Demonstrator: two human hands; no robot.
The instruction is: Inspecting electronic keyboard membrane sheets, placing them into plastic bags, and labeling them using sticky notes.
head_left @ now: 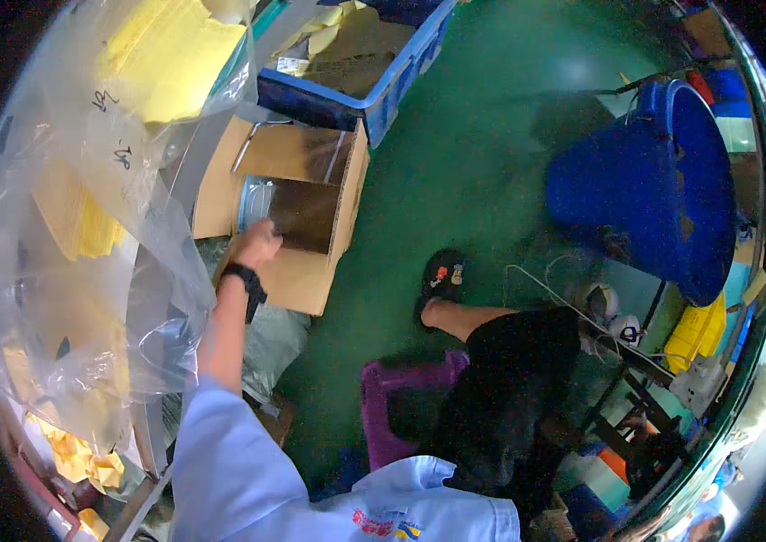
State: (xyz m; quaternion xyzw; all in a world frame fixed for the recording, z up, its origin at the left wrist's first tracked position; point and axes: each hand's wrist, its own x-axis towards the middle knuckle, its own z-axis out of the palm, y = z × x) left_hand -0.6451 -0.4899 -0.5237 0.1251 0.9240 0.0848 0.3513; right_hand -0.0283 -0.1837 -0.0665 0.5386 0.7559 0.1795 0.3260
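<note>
My left hand (259, 242), with a black band on the wrist, reaches to an open cardboard box (297, 280) left of the middle. Its fingers look curled together at the near side of the box opening; what they hold, if anything, does not show. Right beside the fingers, inside the box, lies a clear plastic packet (257, 200) with a bluish edge. The box flaps stand folded outward. My right hand is out of the picture.
A blue crate (383, 95) with papers stands behind the box. Clear plastic sheeting (148, 298) hangs at left over stacked yellow sheets (170, 63). At right are a big blue bin (618, 185) and a yellow tray (697, 332). A purple stool (381, 411) is near my leg.
</note>
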